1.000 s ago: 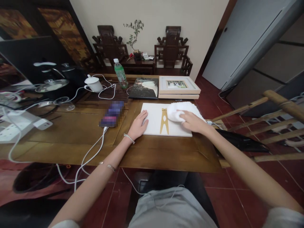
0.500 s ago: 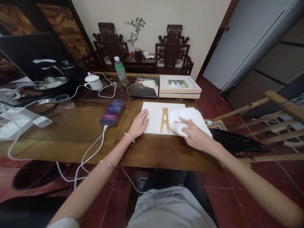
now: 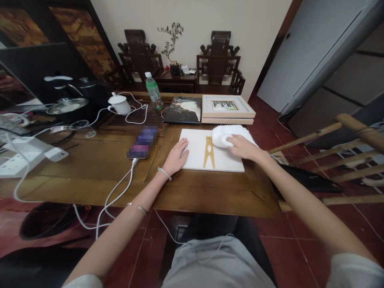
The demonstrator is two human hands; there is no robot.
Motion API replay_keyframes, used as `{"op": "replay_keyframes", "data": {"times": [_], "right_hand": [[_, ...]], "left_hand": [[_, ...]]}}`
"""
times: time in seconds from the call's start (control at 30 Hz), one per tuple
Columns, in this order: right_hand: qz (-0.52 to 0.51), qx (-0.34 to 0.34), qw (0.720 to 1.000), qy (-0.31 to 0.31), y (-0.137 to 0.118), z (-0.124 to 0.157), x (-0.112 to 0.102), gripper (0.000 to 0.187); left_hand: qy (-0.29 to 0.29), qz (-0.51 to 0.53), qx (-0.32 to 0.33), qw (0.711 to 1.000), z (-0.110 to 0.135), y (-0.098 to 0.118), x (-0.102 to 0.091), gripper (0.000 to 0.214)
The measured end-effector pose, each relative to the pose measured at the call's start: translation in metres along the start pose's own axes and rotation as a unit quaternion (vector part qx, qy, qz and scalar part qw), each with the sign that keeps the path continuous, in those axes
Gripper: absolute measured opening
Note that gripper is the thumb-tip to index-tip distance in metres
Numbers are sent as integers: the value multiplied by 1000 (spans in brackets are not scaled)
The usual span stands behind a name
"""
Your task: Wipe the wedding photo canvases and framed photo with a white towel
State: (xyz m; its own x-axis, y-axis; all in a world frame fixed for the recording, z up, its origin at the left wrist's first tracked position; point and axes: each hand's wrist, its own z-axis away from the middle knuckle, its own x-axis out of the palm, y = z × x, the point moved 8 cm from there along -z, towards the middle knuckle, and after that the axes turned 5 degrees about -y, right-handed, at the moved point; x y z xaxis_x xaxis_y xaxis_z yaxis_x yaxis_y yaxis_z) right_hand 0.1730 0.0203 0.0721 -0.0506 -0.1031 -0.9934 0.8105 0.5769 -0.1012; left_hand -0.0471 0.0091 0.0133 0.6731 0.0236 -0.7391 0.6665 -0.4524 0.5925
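A white rectangular board point(image 3: 193, 156) lies flat on the wooden table, with a gold cat-shaped figure point(image 3: 209, 154) on its face. My left hand point(image 3: 176, 156) rests at the board's left edge, fingers stretched out, holding nothing. In my right hand point(image 3: 243, 148) is a bunched white fluffy cloth point(image 3: 231, 132), pressed on the upper right of the board, beside the figure's head. The cloth covers the board's far right corner and reaches past its edge.
Behind the board lie a dark picture panel point(image 3: 183, 111) and stacked pale frames point(image 3: 228, 114). A green-labelled bottle point(image 3: 154, 93), white lidded cup point(image 3: 120, 105) and phone point(image 3: 142, 142) with cable stand left. A power strip point(image 3: 21, 158) is far left; a wooden rack point(image 3: 358, 132) is right.
My right hand has moved the cloth away from me, from the board's right middle to its far right corner. The near right corner now shows. My left hand has stayed in place.
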Motion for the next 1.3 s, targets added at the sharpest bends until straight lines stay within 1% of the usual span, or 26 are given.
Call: {"op": "replay_keyframes", "data": {"times": [0.07, 0.13, 0.23, 0.33, 0.5, 0.6, 0.67, 0.7, 0.73, 0.8, 0.87, 1.0, 1.1, 1.17, 1.2, 1.3], "right_hand": [[-1, 14, 1000, 7, 14, -21, -5, 21], [-7, 25, 1000, 14, 22, -32, -8, 21], [-2, 27, 1000, 15, 21, -30, -6, 21], [13, 12, 1000, 13, 6, -7, -1, 23], [-30, -34, 999, 5, -35, 62, 4, 25], [-50, -61, 997, -25, -61, 99, 4, 25], [-47, -71, 995, -45, -72, 112, 3, 24], [-45, -73, 995, -51, -74, 114, 3, 24], [-44, -73, 995, -55, -75, 113, 2, 24], [-42, -70, 995, -56, -68, 102, 1, 25], [-37, -52, 997, -48, -53, 81, 1, 24], [-13, -6, 999, -29, -16, 29, 0, 23], [-7, 16, 1000, -2, 0, 2, -2, 22], [-9, 18, 1000, 12, 1, -3, -1, 22], [-12, 16, 1000, 21, -1, -1, 1, 23], [-29, 5, 999, 40, -17, 22, 8, 29]], "left_hand": [[1, -1, 1, 1000, 0, 0, 0, 47], [1, 0, 3, 1000, 0, 0, 0, 47], [-1, -1, 5, 1000, 0, 0, 1, 48], [0, 0, 3, 1000, 0, 0, 1, 48], [0, 10, 6, 1000, 0, 0, 1, 46], [3, 13, 8, 1000, 0, -1, 1, 45], [6, 13, 9, 1000, 0, -1, 1, 45], [7, 13, 9, 1000, 0, -1, 1, 46], [8, 12, 8, 1000, 0, -2, 1, 46], [7, 10, 6, 1000, 0, -2, 1, 47], [4, 6, 4, 1000, 0, -2, 1, 47], [2, 2, 6, 1000, 0, -1, 0, 48], [2, 3, 7, 1000, 0, -1, 0, 47], [1, 2, 5, 1000, 0, -1, 0, 47], [-1, 1, 3, 1000, 0, -1, 0, 48], [-1, 0, 3, 1000, 0, -1, 1, 48]]}}
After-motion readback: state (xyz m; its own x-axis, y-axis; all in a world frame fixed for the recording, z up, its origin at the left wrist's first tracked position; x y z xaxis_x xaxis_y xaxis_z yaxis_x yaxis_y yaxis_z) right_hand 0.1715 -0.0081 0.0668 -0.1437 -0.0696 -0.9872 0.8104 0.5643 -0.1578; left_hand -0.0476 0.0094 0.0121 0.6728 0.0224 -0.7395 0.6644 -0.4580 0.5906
